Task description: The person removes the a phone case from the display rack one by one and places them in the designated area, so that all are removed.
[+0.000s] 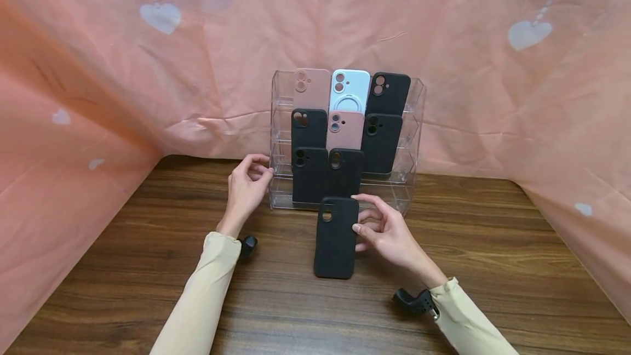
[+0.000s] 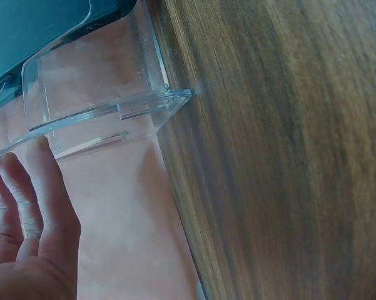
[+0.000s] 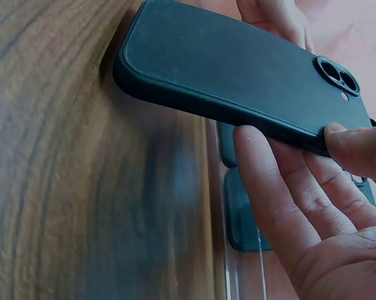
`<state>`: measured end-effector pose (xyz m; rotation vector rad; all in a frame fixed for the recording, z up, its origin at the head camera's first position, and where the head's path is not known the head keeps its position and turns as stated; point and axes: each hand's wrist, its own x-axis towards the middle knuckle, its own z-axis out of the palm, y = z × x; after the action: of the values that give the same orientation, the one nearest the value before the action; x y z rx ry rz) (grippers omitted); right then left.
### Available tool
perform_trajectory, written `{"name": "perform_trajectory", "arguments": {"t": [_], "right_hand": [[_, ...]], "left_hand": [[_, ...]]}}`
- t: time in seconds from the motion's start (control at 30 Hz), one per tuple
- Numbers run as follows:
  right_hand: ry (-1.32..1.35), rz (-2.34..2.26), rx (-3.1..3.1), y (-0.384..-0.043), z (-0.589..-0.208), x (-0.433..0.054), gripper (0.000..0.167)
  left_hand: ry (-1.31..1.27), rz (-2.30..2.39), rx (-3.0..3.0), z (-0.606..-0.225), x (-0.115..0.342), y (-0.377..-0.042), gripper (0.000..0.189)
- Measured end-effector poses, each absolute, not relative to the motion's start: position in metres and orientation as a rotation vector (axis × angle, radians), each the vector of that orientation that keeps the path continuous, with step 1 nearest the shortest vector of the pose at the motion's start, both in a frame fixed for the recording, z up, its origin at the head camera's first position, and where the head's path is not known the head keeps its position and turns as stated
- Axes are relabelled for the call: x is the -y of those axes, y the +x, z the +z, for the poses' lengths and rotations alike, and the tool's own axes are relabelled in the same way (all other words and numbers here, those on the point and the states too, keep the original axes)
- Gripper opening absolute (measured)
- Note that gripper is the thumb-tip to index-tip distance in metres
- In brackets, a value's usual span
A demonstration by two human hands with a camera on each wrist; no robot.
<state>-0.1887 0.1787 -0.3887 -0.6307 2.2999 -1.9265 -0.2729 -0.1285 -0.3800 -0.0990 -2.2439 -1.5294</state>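
Observation:
My right hand (image 1: 389, 232) pinches the right edge of a black phone case (image 1: 336, 237), thumb on its back face, fingers under the edge. The case is held in front of the stand, camera cutouts at the top. In the right wrist view, the thumb and fingers (image 3: 256, 150) are at its camera end. My left hand (image 1: 250, 182) is at the left side of a clear acrylic tiered stand (image 1: 282, 201). In the left wrist view, its extended fingers (image 2: 47, 175) touch the side panel; the thumb is mostly cut off.
Phone cases stand in the tiers: a pink case (image 1: 315, 92), a white case with a ring (image 1: 351, 89) and a black case (image 1: 391, 92) on top, several more below. The wooden table (image 1: 483, 245) meets a pink cloth backdrop (image 1: 468, 59) with hearts.

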Motion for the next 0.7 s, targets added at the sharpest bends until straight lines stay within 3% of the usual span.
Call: {"name": "perform_trajectory", "arguments": {"t": [0.7], "right_hand": [[-0.506,-1.827,-2.258,-0.186,-0.392,-0.158,0.06]], "left_hand": [[-0.086,-1.569,2.262,-0.377,0.13,-0.273,0.023]]}}
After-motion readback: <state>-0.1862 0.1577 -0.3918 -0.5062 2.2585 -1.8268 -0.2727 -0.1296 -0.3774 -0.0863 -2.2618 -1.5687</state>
